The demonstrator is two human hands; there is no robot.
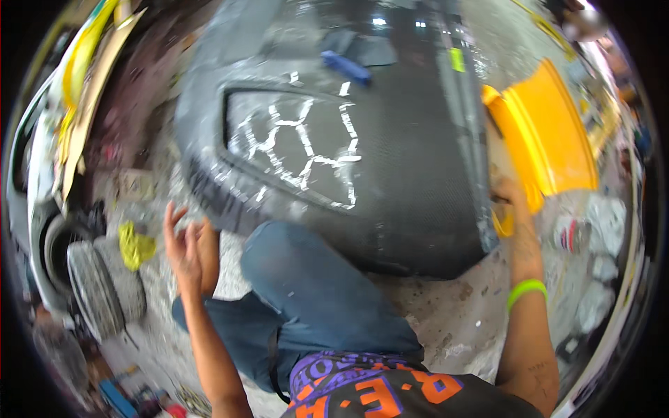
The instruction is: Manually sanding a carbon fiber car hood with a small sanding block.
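Before me on the stained grey floor [453, 306] lies the large black curved panel [425, 174]. The short white strips [306, 143] are on its left half; just beyond them sits the oblong blue block [346, 67]. My bare right hand [512, 191] is between the black panel's right edge and the curved yellow-orange panel [554, 132]. My bare left hand [182, 240] is left of the black panel's near edge; further left lie the crumpled yellow bag [136, 246] and, beyond it, the round dark rubber tyre [94, 289].
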